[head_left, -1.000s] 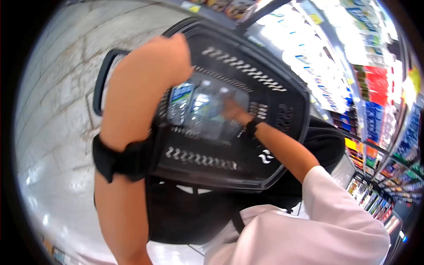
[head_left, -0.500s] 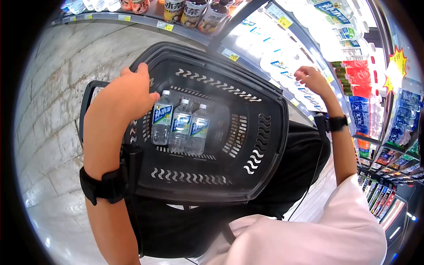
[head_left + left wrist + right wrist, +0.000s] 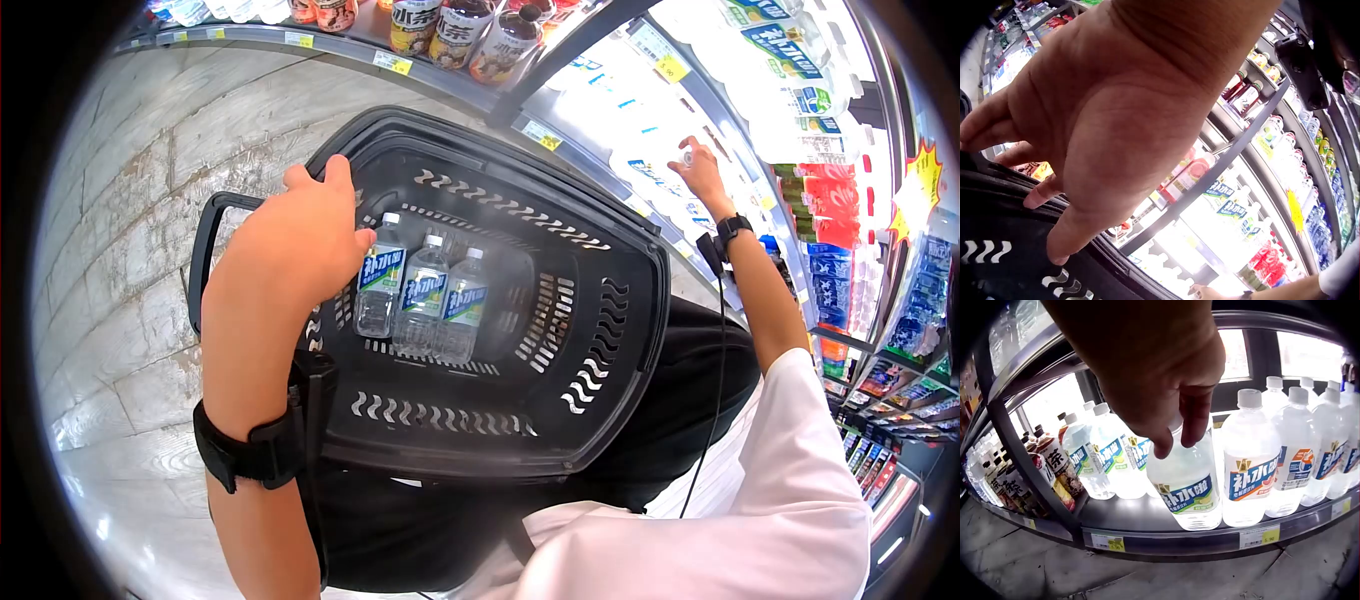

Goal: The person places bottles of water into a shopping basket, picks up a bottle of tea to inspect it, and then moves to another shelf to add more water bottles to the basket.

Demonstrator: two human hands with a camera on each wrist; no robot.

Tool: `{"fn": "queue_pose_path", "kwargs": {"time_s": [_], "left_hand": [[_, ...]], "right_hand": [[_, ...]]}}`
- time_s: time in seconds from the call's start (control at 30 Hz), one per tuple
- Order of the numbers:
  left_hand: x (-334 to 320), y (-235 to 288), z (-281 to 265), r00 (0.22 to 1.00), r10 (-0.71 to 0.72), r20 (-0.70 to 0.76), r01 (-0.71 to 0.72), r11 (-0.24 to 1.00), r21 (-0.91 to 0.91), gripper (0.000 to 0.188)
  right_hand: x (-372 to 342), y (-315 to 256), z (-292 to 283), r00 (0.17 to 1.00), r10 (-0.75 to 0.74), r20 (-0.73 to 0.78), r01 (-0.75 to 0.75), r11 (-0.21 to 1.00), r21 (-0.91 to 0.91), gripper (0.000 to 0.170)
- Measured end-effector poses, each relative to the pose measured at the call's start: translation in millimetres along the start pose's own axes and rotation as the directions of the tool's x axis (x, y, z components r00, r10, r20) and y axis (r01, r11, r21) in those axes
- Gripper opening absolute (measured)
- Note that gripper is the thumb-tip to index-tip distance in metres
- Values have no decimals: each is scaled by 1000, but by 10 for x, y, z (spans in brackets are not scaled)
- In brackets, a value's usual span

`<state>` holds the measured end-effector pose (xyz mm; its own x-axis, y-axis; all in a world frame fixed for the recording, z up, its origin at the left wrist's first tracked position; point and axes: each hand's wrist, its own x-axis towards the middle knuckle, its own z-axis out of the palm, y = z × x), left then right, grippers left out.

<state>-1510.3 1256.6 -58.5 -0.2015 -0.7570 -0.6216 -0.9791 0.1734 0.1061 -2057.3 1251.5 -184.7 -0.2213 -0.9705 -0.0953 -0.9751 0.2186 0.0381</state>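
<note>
My right hand (image 3: 1166, 394) pinches the neck of a clear drink bottle (image 3: 1191, 487) with a blue and green label, its cap hidden by the fingers. Tilted a little, the bottle overlaps the shelf's front edge in the right wrist view. In the head view that hand (image 3: 702, 178) reaches to the bright shelf on the right. My left hand (image 3: 285, 240) is at the left end of a black shopping basket (image 3: 480, 420), fingers spread and fingertips at the rim in the left wrist view. Inside the basket several similar bottles (image 3: 378, 285) lie side by side.
Orange-labelled bottles (image 3: 1250, 469) stand right of the held one, and dark tea bottles (image 3: 1013, 487) left past a shelf post (image 3: 1029, 462). Price tags (image 3: 1260, 539) line the shelf edge. The basket's handle (image 3: 205, 250) sticks out left over the tiled floor (image 3: 120, 330).
My right hand has gone from inside the basket up to the lit shelf and now pinches a bottle there. The left hand stays at the basket's left end.
</note>
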Motion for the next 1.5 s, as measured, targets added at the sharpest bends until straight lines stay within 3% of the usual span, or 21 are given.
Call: {"fn": "queue_pose_path", "kwargs": {"time_s": [0.13, 0.2, 0.3, 0.37, 0.43, 0.5, 0.57, 0.67, 0.7, 0.77, 0.83, 0.87, 0.9, 0.93, 0.97, 1.0, 1.1, 1.17, 1.3, 1.4, 1.5], "left_hand": [[3, -10, 6, 1000, 6, 2, -6, 1000, 13, 50], [-3, -48, 17, 1000, 20, -19, -20, 1000, 5, 50], [-7, -116, 47, 998, 43, -56, -44, 999, -21, 50], [7, -131, 37, 995, 75, -58, -76, 997, -5, 51], [43, -202, 57, 996, 76, -47, -75, 997, 16, 52], [61, -183, 31, 993, 105, -51, -104, 994, 20, 51], [88, -192, 38, 996, 74, -44, -72, 997, 29, 51], [104, -203, 65, 997, 63, -39, -62, 998, 30, 52], [97, -207, 68, 996, 71, -44, -70, 997, 30, 53], [80, -171, 46, 999, 51, 10, -51, 998, 25, 55], [124, -173, 68, 997, 67, -31, -64, 994, 85, 57], [176, -197, 104, 996, 82, -42, -79, 995, 53, 57], [192, -169, 112, 995, 88, -36, -85, 995, 60, 57], [201, -170, 113, 993, 108, -50, -105, 992, 69, 57], [198, -209, 106, 990, 124, -60, -118, 989, 91, 57], [169, -207, 92, 991, 121, -50, -115, 987, 114, 57], [149, -165, 42, 993, 110, -45, -103, 987, 121, 56], [165, -183, 39, 990, 140, 2, -140, 989, 40, 56], [141, -183, 52, 987, 159, 9, -159, 986, 49, 56], [93, -144, 32, 993, 118, -26, -116, 991, 71, 55], [55, -156, 7, 995, 101, 15, -102, 993, 58, 56]], "right_hand": [[-164, -213, -111, 996, -82, 29, 79, 994, 80, 41], [-268, -291, -128, 984, -176, -29, 178, 981, 82, 39], [-463, -319, -328, 983, -162, -85, 176, 965, 197, 32], [-674, -473, -649, 976, -207, -59, 215, 954, 207, 31], [-909, -671, -978, 988, -154, 6, 144, 938, 316, 30], [-1162, -837, -1277, 989, -145, -36, 150, 953, 263, 30], [-1426, -952, -1612, 933, -324, -155, 335, 941, 51, 29], [-1826, -1182, -2071, 931, -294, -219, 310, 950, 42, 27], [-1937, -1207, -2249, 940, -269, -212, 265, 963, -46, 25], [-2063, -996, -2473, 945, -216, -247, 257, 955, 147, 24], [-2184, -1040, -2605, 926, -179, -331, 282, 913, 294, 25], [-2210, -1155, -2596, 855, -290, -430, 388, 908, 160, 24], [-2251, -1224, -2622, 860, -280, -427, 379, 911, 165, 24], [-2270, -1288, -2634, 945, -222, -239, 266, 949, 170, 24], [-2300, -1384, -2576, 988, -146, -41, 151, 974, 168, 24], [-2297, -1530, -2384, 972, -236, -16, 231, 933, 274, 23], [-2278, -1906, -1814, 918, -360, 165, 266, 870, 416, 23], [-2156, -2029, -1417, 813, -520, 261, 383, 816, 434, 22], [-2152, -2153, -408, 685, -554, 473, 410, 830, 378, 32], [-2116, -2208, 368, 673, -522, 524, 409, 853, 324, 31], [-1746, -2180, 698, 702, -528, 478, 418, 849, 323, 30]]}}
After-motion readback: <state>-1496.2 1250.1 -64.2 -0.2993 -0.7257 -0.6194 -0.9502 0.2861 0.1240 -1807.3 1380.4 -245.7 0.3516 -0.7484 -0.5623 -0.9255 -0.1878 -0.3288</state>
